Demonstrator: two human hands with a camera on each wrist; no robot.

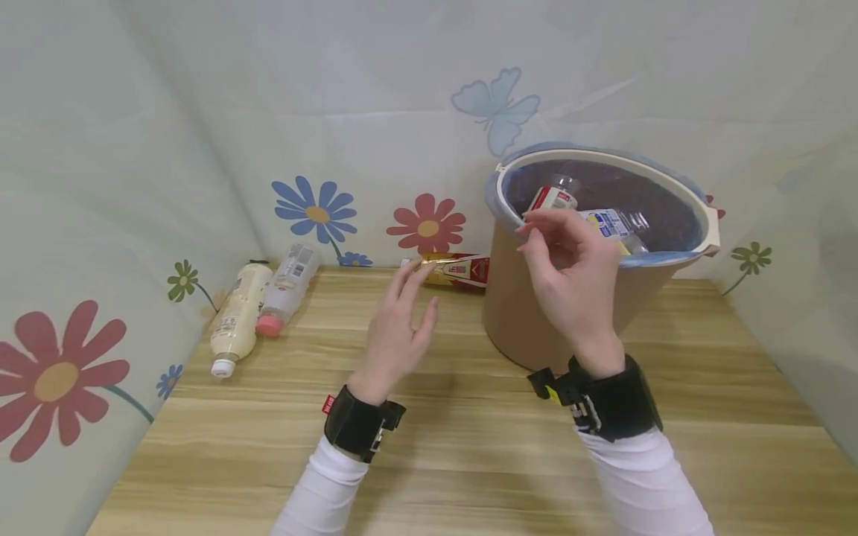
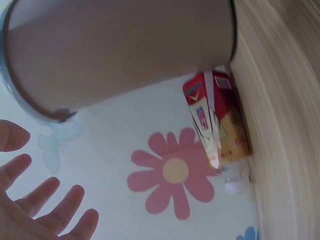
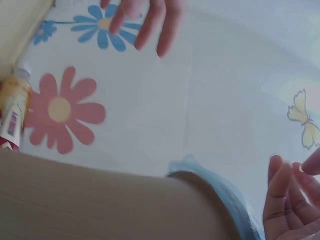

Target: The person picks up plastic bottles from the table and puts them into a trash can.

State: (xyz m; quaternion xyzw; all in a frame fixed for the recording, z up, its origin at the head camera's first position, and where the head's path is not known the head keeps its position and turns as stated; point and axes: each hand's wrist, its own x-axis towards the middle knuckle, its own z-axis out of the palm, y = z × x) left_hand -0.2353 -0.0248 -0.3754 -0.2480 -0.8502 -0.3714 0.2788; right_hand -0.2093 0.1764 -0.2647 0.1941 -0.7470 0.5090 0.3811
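Observation:
My left hand (image 1: 398, 331) is in the air over the table, fingers spread and relaxed, with nothing in it. Beyond its fingertips lies a bottle with a red and yellow label (image 1: 462, 271), against the back wall beside the bin. My right hand (image 1: 573, 272) hovers at the near left rim of a brown waste bin (image 1: 516, 313) lined with a blue bag. Its fingers bend loosely toward the thumb, and nothing shows between them in the right wrist view. Inside the bin are a red-labelled bottle (image 1: 553, 199) and a clear bottle with a blue-and-white label (image 1: 606, 222).
Two bottles lie side by side at the table's left edge: a cream-coloured one with a white cap (image 1: 237, 320) and a clear one with a pink cap (image 1: 290, 286). Flower-printed cloth walls enclose the wooden table (image 1: 442, 461) at the back and sides.

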